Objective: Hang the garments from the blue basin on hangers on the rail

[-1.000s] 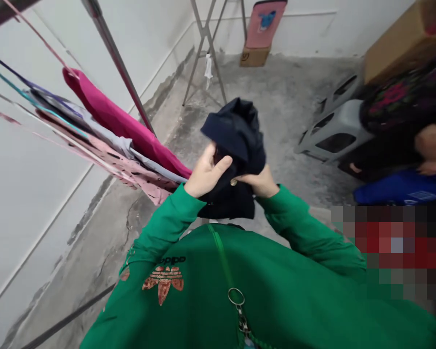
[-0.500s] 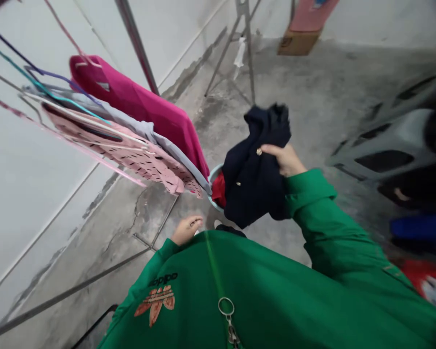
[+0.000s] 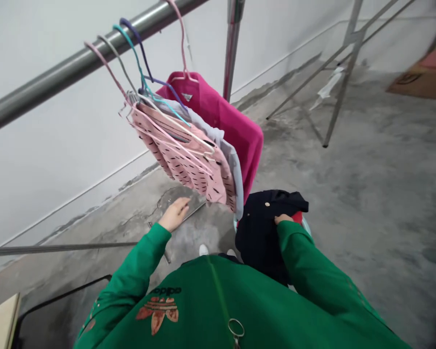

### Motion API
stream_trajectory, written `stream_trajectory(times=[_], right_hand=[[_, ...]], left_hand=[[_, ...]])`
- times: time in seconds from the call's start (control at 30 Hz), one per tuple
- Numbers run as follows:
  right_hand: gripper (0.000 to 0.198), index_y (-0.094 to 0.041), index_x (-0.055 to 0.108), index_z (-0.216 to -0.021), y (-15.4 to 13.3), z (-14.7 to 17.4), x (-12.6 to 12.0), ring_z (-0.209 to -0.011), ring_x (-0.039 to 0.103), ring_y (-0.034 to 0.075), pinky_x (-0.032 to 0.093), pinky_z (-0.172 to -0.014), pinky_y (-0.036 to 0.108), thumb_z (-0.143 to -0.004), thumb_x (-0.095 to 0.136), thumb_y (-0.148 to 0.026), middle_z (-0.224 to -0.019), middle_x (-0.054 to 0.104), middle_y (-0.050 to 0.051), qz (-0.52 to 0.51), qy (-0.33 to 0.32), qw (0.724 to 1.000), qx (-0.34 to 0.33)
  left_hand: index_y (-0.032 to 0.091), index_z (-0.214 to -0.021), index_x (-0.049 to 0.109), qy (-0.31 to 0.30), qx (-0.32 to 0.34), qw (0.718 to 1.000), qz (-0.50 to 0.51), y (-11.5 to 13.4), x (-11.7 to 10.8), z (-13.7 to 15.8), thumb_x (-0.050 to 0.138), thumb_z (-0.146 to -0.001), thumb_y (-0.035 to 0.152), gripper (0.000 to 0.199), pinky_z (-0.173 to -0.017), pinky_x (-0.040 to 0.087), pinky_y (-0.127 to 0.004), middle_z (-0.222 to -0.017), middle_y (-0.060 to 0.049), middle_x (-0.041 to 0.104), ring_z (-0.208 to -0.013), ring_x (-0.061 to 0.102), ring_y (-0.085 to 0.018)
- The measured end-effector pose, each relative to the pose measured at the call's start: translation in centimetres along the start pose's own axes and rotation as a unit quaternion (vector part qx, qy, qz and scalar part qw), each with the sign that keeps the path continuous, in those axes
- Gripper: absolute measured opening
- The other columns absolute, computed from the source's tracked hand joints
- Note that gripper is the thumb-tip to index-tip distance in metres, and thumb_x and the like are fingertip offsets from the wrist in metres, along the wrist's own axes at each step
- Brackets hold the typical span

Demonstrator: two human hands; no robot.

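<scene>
My right hand (image 3: 284, 218) is closed on a dark navy garment with gold buttons (image 3: 259, 232), which hangs in folds in front of my right side. Behind it, parts of a light blue basin or bucket rim (image 3: 306, 228) and a red cloth (image 3: 297, 216) peek out; the garment hides the rest. My left hand (image 3: 174, 214) is empty, its fingers loosely extended, just below a pink top with black dashes (image 3: 189, 169) on a hanger. The hand and the top appear apart. An empty-looking pink hanger (image 3: 178, 145) hangs in front of that top.
A metal rail (image 3: 58, 72) crosses the upper left, bearing several hangers. A grey-blue garment (image 3: 236, 169) and a magenta top (image 3: 225, 116) hang behind the pink one. A metal stand (image 3: 343, 87) and a cardboard box (image 3: 414, 80) are farther back. A low bar (image 3: 65, 249) runs at left.
My view has swung left and up, bringing the rail into sight. The navy garment has been lowered in my right hand. My left hand has moved out and up toward the hanging clothes.
</scene>
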State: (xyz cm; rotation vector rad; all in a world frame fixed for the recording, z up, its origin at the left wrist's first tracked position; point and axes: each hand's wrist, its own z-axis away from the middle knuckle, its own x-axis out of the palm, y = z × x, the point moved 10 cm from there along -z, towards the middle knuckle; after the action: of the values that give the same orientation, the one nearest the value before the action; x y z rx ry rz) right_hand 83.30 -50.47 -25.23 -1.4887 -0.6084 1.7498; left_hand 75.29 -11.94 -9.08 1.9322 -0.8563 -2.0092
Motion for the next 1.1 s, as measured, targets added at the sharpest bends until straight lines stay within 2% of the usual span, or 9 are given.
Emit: stream_trajectory(times=[0.13,0.2,0.33,0.4,0.5,0.63,0.77,0.93,1.1], right_hand=[[0.012,-0.019,0.062,-0.072,-5.1,-0.8,-5.2,-0.091,0.063,0.031,0.047,-0.088,0.05,-0.08,0.055,-0.026,-0.082,0.065,0.017,0.023,0.095,0.995,-0.008],[0.02,-0.019,0.065,-0.091,-12.8,1.2,-8.3,-0.093,0.063,0.026,0.048,-0.092,0.046,-0.084,0.049,-0.029,-0.091,0.067,0.012,-0.017,0.167,0.974,-0.152],[0.024,-0.025,0.066,-0.101,-30.5,9.0,-11.0,-0.093,0.063,0.02,0.05,-0.091,0.039,-0.091,0.045,-0.027,-0.094,0.067,0.007,-0.052,0.222,0.852,-0.471],[0.027,-0.023,0.065,-0.105,-36.8,10.5,-10.5,-0.102,0.06,0.021,0.048,-0.092,0.038,-0.094,0.042,-0.029,-0.105,0.066,0.009,-0.015,0.233,0.829,-0.508],[0.034,-0.017,0.063,-0.101,-42.3,9.5,-8.4,-0.105,0.057,0.025,0.047,-0.091,0.041,-0.095,0.041,-0.041,-0.104,0.064,0.012,0.074,0.241,0.854,-0.456],[0.049,-0.013,0.063,-0.089,-43.9,7.0,-5.9,-0.103,0.056,0.026,0.047,-0.086,0.039,-0.094,0.039,-0.056,-0.09,0.063,0.013,0.122,0.202,0.903,-0.359],[0.058,-0.015,0.066,-0.076,-43.0,5.7,-5.6,-0.078,0.06,0.018,0.047,-0.072,0.03,-0.092,0.039,-0.064,-0.065,0.056,0.005,-0.023,0.092,0.938,-0.334],[0.059,-0.015,0.071,-0.088,-41.7,6.2,-5.8,-0.063,0.056,0.012,0.048,-0.061,0.024,-0.09,0.042,-0.066,-0.066,0.059,0.002,-0.153,-0.023,0.926,-0.344],[0.043,-0.017,0.072,-0.101,-41.3,8.3,-5.6,-0.079,0.062,0.016,0.05,-0.072,0.026,-0.084,0.06,-0.054,-0.088,0.07,0.004,-0.086,0.036,0.916,-0.391]], left_hand=[[0.009,-0.135,0.049,0.035,0.042,0.997,-0.061,0.2,-3.1,-4.4,0.038,-0.091,0.025,0.048,-0.112,0.039,-0.051,-0.137,-0.021,0.053,-0.133,0.047,-0.028],[0.01,-0.143,0.04,0.038,0.072,0.994,-0.073,1.3,-3.5,-6.4,0.039,-0.089,0.021,0.054,-0.116,0.033,-0.05,-0.147,-0.021,0.042,-0.141,0.037,-0.027],[0.009,-0.147,0.031,0.08,0.11,0.988,-0.075,4.2,-3.8,-9.3,0.047,-0.085,0.018,0.065,-0.117,0.027,-0.054,-0.154,-0.025,0.027,-0.146,0.024,-0.032],[0.007,-0.147,0.03,0.112,0.129,0.982,-0.077,5.6,-4.1,-9.9,0.051,-0.083,0.019,0.069,-0.117,0.023,-0.057,-0.154,-0.027,0.024,-0.147,0.018,-0.035],[0.005,-0.149,0.024,0.165,0.136,0.975,-0.066,7.0,-5.0,-10.0,0.053,-0.081,0.019,0.075,-0.118,0.016,-0.06,-0.157,-0.028,0.016,-0.149,0.008,-0.037],[0.007,-0.15,0.021,0.189,0.175,0.965,-0.058,8.4,-6.4,-9.4,0.044,-0.087,0.021,0.069,-0.119,0.013,-0.057,-0.157,-0.024,0.02,-0.15,0.007,-0.032],[0.007,-0.151,0.016,0.216,0.202,0.954,-0.052,8.7,-8.1,-8.6,0.042,-0.09,0.03,0.07,-0.121,0.009,-0.053,-0.157,-0.022,0.022,-0.15,0.007,-0.029],[0.011,-0.152,0.001,0.22,0.196,0.956,-0.021,8.4,-8.4,-8.6,0.042,-0.09,0.036,0.079,-0.119,0.007,-0.053,-0.159,-0.021,0.018,-0.15,0.009,-0.028],[0.012,-0.152,0.003,0.187,0.201,0.961,-0.032,9.1,-7.5,-8.1,0.045,-0.081,0.021,0.082,-0.117,0.015,-0.052,-0.157,-0.021,0.024,-0.148,0.019,-0.029]])
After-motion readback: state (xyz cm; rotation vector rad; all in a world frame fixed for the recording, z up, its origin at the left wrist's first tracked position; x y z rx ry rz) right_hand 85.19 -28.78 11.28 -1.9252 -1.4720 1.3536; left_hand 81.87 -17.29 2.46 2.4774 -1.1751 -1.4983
